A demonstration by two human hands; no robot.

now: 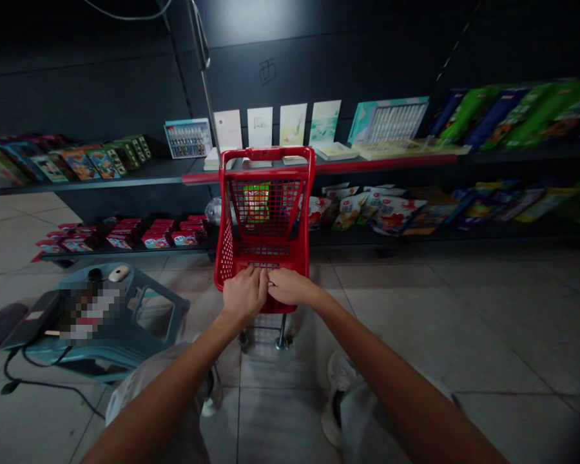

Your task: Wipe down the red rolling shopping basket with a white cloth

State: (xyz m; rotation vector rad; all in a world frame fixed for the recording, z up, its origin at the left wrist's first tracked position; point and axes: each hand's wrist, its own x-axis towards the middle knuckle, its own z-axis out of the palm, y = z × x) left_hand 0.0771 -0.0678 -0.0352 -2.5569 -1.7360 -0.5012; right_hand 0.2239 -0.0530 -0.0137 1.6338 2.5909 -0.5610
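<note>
A small red shopping cart (299,250) with a grid basket stands upright in front of me, against the shelves. My left hand (245,293) is closed at the near rim of the basket. Right beside it, my right hand (290,287) is closed on the same rim, with the fingertips of both hands meeting near the middle. The hands cover part of the rim, and the undersides of the fingers are hidden. A green packet (256,203) shows through the cart's far grid; whether it lies in the cart or on the shelf behind, I cannot tell.
Behind the cart, the upper shelf (169,171) bears boxes, upright booklets, pen sets and bags. Snack bags (350,209) and red boxes (159,233) lie on the lower shelf. At my left stands a blue-grey stool (162,290) with devices and a cable (53,385).
</note>
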